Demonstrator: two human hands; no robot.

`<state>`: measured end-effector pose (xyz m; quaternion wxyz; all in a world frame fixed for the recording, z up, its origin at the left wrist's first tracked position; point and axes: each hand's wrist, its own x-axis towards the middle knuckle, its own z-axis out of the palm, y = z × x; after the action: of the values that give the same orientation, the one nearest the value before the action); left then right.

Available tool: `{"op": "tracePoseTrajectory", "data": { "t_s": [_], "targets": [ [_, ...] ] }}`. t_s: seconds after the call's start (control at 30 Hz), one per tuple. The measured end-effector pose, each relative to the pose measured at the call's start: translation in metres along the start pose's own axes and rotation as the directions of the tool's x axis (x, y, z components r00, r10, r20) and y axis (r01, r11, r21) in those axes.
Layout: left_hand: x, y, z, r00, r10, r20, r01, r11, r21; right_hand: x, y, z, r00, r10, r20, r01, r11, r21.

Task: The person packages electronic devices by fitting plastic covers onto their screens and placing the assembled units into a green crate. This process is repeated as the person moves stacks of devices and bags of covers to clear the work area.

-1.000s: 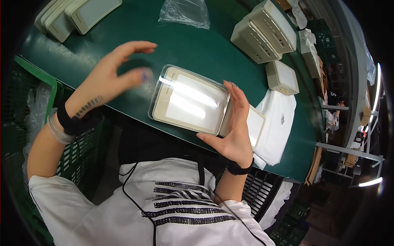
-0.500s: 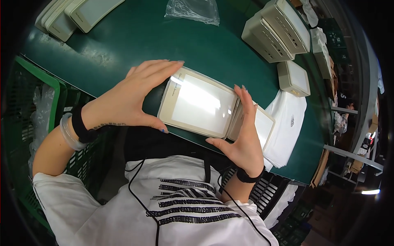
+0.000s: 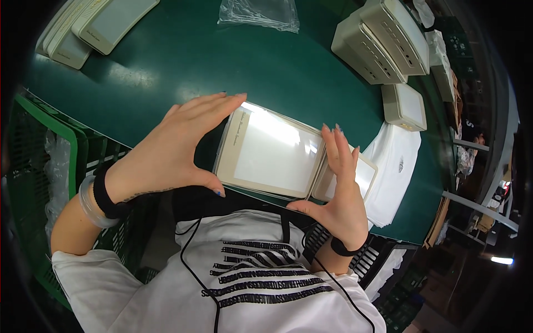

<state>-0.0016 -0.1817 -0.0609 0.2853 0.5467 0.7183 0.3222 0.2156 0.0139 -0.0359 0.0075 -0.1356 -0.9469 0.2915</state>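
Observation:
Between my two hands lies a flat rectangular device with a cream frame and a glossy white panel [image 3: 272,158], low over the green table's near edge. A clear rim shows round its edges. My left hand [image 3: 164,147] grips its left end, fingertips at the far corner and thumb at the near corner. On the right end, my right hand [image 3: 343,205] holds it in the same way, with fingers on the far side and thumb on the near side. Partly hidden behind my right hand is a second cream-framed device [image 3: 366,176], next to a pile of white bags [image 3: 398,166].
More cream devices [image 3: 105,25] are stacked at the far left of the green table [image 3: 183,61]. Box-shaped cream units [image 3: 383,41] and a smaller one [image 3: 408,108] stand at the right. A clear plastic bag [image 3: 258,14] lies at the back. Green crates [image 3: 41,119] stand at the left.
The view has shifted a little. Both hands keep their places at the device's ends, and the device looks tilted slightly differently, with its glare moved across the panel.

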Motion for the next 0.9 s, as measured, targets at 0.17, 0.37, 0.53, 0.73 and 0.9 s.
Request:
{"op": "tracePoseTrajectory", "data": {
  "t_s": [0.17, 0.37, 0.53, 0.73, 0.9],
  "targets": [
    [-0.004, -0.005, 0.000, 0.994, 0.001, -0.107, -0.015, 0.991, -0.136, -0.003, 0.005, 0.003, 0.991, -0.080, -0.111, 0.090, 0.992, 0.088],
    [0.000, 0.007, -0.007, 0.972, -0.235, 0.004, 0.135, 0.548, -0.825, -0.001, 0.005, 0.002, 0.965, -0.106, -0.240, 0.164, 0.958, 0.235],
    [-0.005, 0.009, -0.004, 0.971, -0.237, -0.033, 0.040, 0.298, -0.954, 0.003, -0.005, 0.007, 0.951, -0.135, -0.280, 0.209, 0.944, 0.255],
    [-0.009, 0.014, 0.004, 0.954, -0.299, -0.030, -0.035, -0.012, -0.999, 0.008, -0.018, 0.014, 0.952, -0.150, -0.267, 0.197, 0.968, 0.158],
    [-0.015, 0.009, -0.002, 0.918, -0.396, -0.015, 0.094, 0.255, -0.962, 0.004, -0.016, 0.012, 0.938, -0.165, -0.303, 0.219, 0.964, 0.153]
  ]
}}
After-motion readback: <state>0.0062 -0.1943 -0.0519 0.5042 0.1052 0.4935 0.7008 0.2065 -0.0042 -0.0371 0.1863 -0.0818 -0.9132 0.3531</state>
